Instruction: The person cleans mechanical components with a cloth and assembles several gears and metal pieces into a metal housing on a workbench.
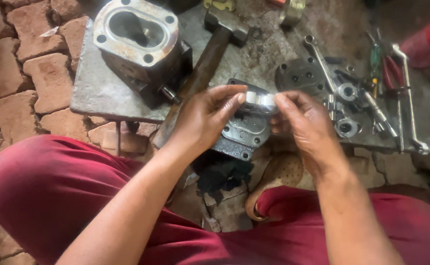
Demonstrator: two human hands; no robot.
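Here, a small pale metal piece (260, 99), shaped like two joined rings, is pinched between both hands just above a grey cover plate (247, 128) that sits at the near edge of the bench (97, 88). The left hand (206, 118) has its fingers (234, 100) closed on the piece's left end; the right hand (300, 120) has its fingers (279, 100) closed on the right end. Just left of the cover plate lies a hammer (210, 54), its wooden handle running towards the plate. Further left of the plate stands a heavy metal housing (139, 44) with an oval bore. Right of the plate lie a round dark flange (298, 73), wrenches (323, 64) and sockets (347, 126). Below the plate, red trousers (43, 186) cover the person's knees over a brick floor (23, 73).
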